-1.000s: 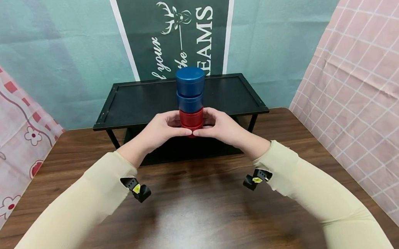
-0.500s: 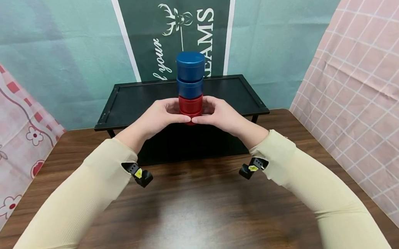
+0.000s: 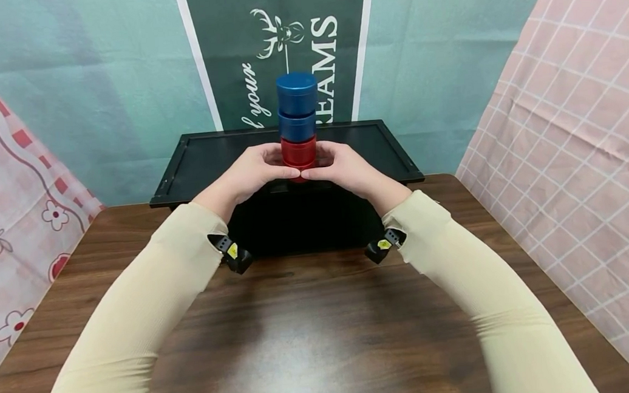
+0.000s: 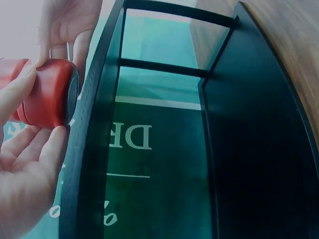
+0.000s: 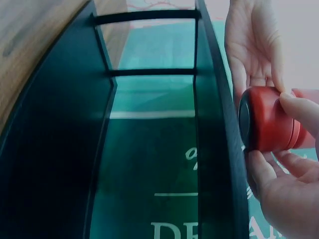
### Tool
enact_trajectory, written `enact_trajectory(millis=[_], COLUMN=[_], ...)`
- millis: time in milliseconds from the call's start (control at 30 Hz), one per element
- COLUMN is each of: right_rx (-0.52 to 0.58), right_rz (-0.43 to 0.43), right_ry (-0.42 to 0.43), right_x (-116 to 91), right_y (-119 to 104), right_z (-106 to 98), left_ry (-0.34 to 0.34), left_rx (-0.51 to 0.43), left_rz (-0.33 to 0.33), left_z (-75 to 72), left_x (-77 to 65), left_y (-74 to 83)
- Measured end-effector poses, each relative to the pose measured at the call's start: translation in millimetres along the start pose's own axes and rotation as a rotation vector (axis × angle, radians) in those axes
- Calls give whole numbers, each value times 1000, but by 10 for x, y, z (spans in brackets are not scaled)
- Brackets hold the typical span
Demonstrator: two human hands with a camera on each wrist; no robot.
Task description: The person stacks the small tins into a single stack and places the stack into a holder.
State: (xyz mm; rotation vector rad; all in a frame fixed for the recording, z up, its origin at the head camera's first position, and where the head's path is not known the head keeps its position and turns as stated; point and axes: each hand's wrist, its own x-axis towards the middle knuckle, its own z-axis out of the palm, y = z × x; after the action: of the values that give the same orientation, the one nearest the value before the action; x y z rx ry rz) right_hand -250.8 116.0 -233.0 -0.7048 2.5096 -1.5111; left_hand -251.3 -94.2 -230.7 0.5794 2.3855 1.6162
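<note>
A red cylindrical canister [image 3: 299, 153] carries a blue cylindrical canister [image 3: 296, 94] on top, forming an upright stack in the head view. My left hand [image 3: 255, 169] curls round the red canister from the left. From the right, my right hand [image 3: 345, 162] grips the same canister, the two thumb tips nearly meeting at its front. The dark underside of the red canister [image 4: 50, 94] shows in the left wrist view, close to the rack's top edge. In the right wrist view both hands hold the red canister [image 5: 271, 119] beside that edge.
A black two-level rack [image 3: 213, 161] stands behind and below the hands, at the back of the brown wooden table [image 3: 302, 331]. Green cloth [image 3: 120, 82] hangs behind it. Pink patterned cloths line the left [image 3: 14, 211] and right [image 3: 579, 141] sides.
Both hands have raised the stack from in front of the rack to about the height of its top shelf, moving it slightly away. Their grip stays the same.
</note>
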Motion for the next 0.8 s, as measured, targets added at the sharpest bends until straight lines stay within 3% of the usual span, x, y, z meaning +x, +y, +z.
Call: enact_trajectory(millis=[433,800], right_rx=[9,-6], right_rz=[32,23], right_ry=[9,23], right_x=[179,191], right_y=[155,195], right_z=[-18,7], left_ry=[55,57], left_rx=[-45,-30], left_rz=[-32,-39], left_z=[-7,-7], left_x=[189,205], left_y=[-126,-161])
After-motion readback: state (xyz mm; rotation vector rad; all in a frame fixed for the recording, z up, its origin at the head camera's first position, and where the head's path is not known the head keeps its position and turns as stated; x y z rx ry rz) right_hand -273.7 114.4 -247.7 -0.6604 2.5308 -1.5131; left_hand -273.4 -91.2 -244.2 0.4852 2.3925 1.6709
